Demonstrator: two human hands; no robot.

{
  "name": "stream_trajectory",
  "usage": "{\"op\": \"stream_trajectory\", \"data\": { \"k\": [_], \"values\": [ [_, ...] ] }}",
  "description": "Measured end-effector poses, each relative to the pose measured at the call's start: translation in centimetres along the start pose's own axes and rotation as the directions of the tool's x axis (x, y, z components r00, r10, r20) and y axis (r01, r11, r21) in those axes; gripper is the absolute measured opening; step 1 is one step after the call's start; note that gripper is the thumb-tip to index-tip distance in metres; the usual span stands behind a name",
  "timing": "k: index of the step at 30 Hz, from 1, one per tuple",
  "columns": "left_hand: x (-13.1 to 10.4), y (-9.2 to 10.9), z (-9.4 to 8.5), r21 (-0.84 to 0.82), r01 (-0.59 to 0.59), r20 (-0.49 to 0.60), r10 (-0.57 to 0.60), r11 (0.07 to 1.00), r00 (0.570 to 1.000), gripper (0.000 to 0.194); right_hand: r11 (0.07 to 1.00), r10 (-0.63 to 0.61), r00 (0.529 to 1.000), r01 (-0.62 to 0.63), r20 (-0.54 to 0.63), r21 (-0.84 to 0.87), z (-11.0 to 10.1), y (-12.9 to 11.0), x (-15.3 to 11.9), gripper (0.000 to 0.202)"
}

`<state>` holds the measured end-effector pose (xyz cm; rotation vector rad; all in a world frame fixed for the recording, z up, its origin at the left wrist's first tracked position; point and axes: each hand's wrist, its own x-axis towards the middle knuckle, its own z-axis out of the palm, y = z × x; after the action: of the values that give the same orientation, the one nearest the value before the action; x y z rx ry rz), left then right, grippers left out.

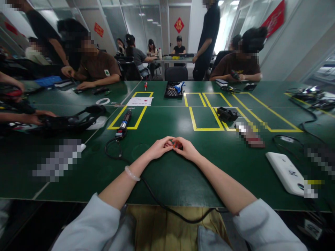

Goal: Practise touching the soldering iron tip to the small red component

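My left hand (160, 147) and my right hand (187, 149) meet above the green table (167, 174), fingers curled and fingertips close together. Between the fingertips shows a small orange-red thing (174, 145), too small and too covered to name. Both hands are closed around it, and I cannot tell which one bears it. A pale bangle (132, 173) circles my left wrist. Left of my hands lies a power screwdriver (125, 121) with a dark and silver body, its black cable (154, 197) running under my left forearm and over the table's front edge.
Yellow tape outlines (209, 129) mark the table. A paper sheet (139, 101), a black tray (173, 91) with a blue-and-white tool on it, a black part (227, 114) and a white power bank (284, 170) lie about. Co-workers sit and stand on the far and left sides.
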<state>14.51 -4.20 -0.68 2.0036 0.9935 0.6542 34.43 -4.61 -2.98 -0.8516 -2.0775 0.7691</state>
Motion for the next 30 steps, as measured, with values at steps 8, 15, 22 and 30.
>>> {"op": "stream_trajectory", "data": {
  "k": [8, 15, 22, 30],
  "values": [
    [0.0, -0.6, -0.2, -0.115, 0.019, -0.024, -0.022, 0.993, 0.999, 0.045, 1.0, 0.013, 1.0, -0.014, -0.018, -0.005, -0.1, 0.0, 0.0, 0.01],
    [-0.5, 0.8, -0.4, 0.103, -0.02, -0.095, 0.03, 0.994, 0.995, 0.029, 0.981, 0.152, 0.987, -0.145, -0.048, 0.127, -0.2, 0.2, 0.1, 0.015],
    [-0.8, 1.5, 0.0, 0.348, -0.086, -0.095, 0.126, 0.934, 0.988, 0.032, 0.935, 0.237, 0.971, -0.22, -0.026, 0.278, -0.1, 1.0, 0.3, 0.022],
    [-0.9, 1.9, 0.2, 0.378, -0.068, -0.11, 0.117, 0.923, 0.987, 0.021, 0.926, 0.248, 0.969, -0.238, 0.004, 0.293, 0.0, 1.5, 0.3, 0.025]
  ]
}}
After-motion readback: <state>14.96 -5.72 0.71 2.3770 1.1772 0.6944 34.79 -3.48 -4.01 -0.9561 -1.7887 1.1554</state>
